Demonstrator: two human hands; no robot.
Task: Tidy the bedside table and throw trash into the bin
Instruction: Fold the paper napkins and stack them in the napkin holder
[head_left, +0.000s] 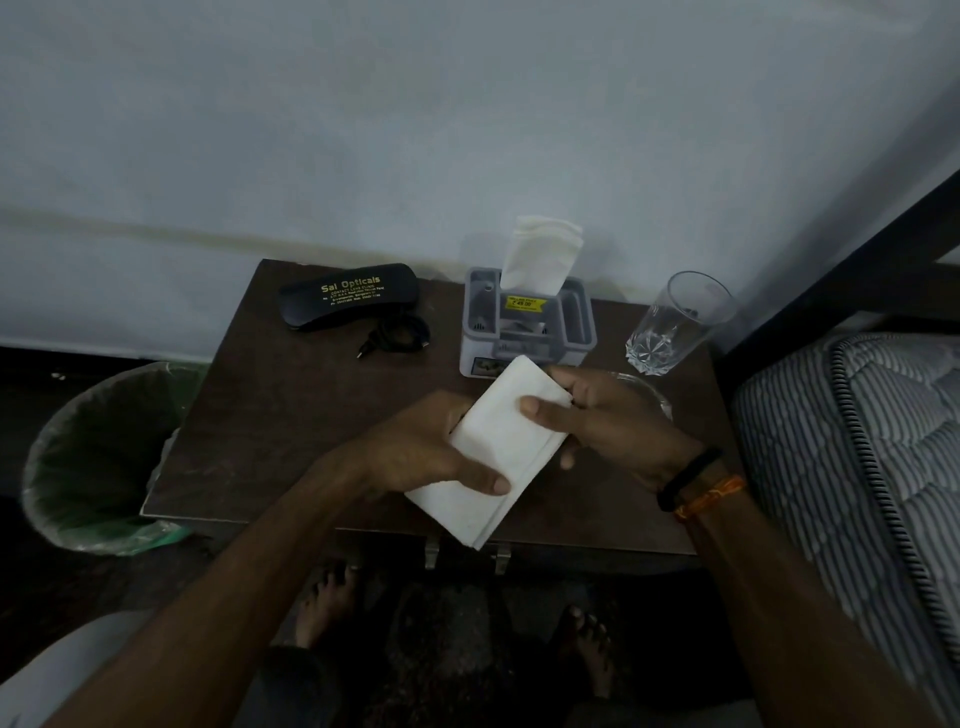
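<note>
A folded white tissue (493, 457) hangs above the front of the dark wooden bedside table (270, 415). My left hand (415, 447) grips its left side, thumb across the lower part. My right hand (608, 415) pinches its upper right edge, thumb on top. Behind the hands stands a grey tissue holder (524, 322) with a white tissue sticking up from it. The bin (98, 457), lined with a green bag, stands on the floor left of the table.
A black spectacle case (348, 301) and a coiled black cable (400, 335) lie at the table's back left. A clear glass (675, 322) stands at the back right, with a glass dish (654, 395) partly hidden under my right hand. A bed with a striped mattress (852, 467) borders the right.
</note>
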